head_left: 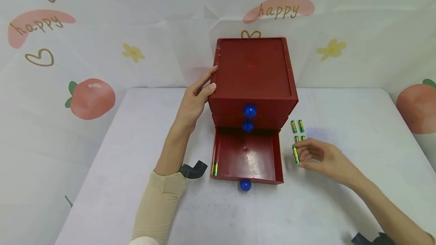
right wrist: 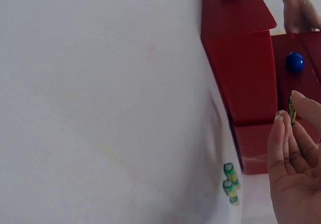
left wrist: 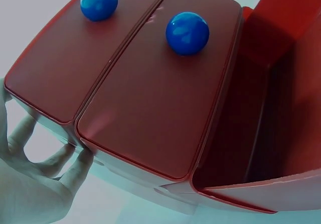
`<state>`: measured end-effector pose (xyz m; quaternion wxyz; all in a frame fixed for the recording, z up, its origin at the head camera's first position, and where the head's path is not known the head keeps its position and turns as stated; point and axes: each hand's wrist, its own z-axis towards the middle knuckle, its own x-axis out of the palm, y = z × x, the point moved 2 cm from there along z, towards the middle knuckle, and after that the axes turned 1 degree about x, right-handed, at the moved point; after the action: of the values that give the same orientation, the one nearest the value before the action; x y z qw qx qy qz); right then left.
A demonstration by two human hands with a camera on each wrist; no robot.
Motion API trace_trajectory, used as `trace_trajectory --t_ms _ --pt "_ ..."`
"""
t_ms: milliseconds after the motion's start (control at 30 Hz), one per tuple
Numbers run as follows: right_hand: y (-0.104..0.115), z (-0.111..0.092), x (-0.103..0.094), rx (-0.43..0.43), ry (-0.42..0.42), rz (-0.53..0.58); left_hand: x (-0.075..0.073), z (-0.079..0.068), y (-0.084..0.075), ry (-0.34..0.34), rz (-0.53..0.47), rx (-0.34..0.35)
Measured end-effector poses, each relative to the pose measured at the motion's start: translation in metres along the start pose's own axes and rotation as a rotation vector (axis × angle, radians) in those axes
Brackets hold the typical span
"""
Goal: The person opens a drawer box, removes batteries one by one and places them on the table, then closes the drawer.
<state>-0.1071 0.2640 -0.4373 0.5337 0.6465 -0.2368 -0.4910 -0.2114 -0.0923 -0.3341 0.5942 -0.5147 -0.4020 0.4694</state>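
Note:
A dark red drawer cabinet (head_left: pixel 253 73) stands on the table, its bottom drawer (head_left: pixel 253 158) pulled out. Two green and yellow batteries (head_left: pixel 216 169) lie side by side in the drawer's front left corner. My left hand (head_left: pixel 190 105) rests against the cabinet's left side, thumb and fingertips at its upper edge. To the right of the drawer, my right hand (head_left: pixel 328 162) pinches one battery (head_left: pixel 296 155) between thumb and fingers, over the table. Just beyond that hand, several more batteries (head_left: pixel 294 126) lie in two short rows, the nearer ones partly hidden behind the fingers.
Round blue knobs (head_left: pixel 250 111) stick out from the drawer fronts, one of them on the pulled-out drawer (head_left: pixel 245 185). The white table (head_left: pixel 136 154) meets a printed cloth backdrop (head_left: pixel 163 48) behind the cabinet. Black wrist mounts (head_left: pixel 194 170) sit on both arms.

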Motion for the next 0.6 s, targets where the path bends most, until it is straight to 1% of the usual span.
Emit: trace_trajectory --t_ms 133,200,400,600 --pt "-0.008 -0.003 -0.004 0.019 -0.006 -0.003 -0.004 0.007 0.014 -0.006 -0.007 0.003" --pt "-0.012 -0.005 -0.006 0.034 -0.008 -0.002 -0.005 0.008 0.017 -0.007 -0.010 0.008" --pt "-0.021 -0.007 -0.008 0.081 -0.013 -0.015 -0.005 0.007 0.019 -0.005 -0.007 0.023" --pt "-0.030 -0.011 -0.006 0.131 -0.009 0.004 -0.005 0.007 0.018 -0.004 -0.011 0.033"
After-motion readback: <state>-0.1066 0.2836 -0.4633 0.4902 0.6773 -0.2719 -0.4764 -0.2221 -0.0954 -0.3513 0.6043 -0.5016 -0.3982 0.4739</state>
